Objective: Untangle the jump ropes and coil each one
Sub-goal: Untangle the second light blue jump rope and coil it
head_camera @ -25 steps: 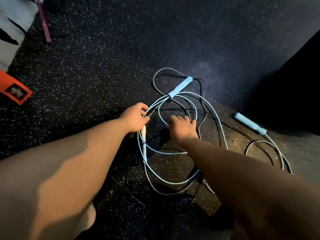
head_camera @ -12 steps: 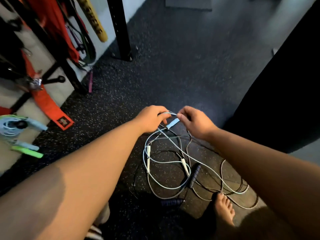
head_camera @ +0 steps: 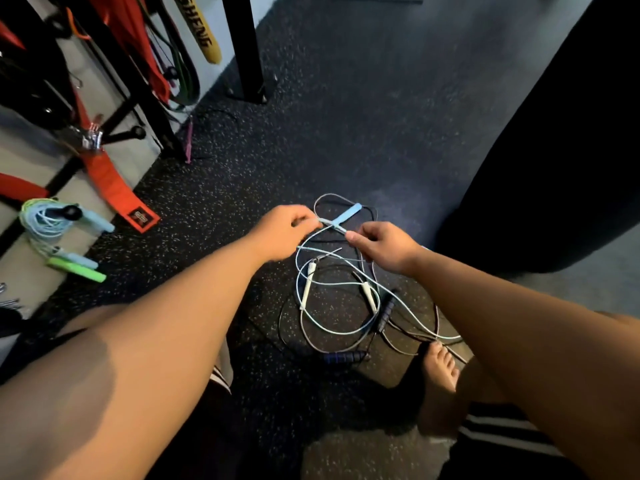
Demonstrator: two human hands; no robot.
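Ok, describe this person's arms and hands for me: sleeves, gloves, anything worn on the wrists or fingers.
The left hand and the right hand are bare, with no gloves. No ring, watch or wristband shows, though the light is dim. Both forearms are uncovered, with no sleeve in view as far as the edge of the picture.

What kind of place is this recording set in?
Probably a small or home gym: speckled rubber floor, resistance bands hung on a black rack, tangled jump ropes on the floor.
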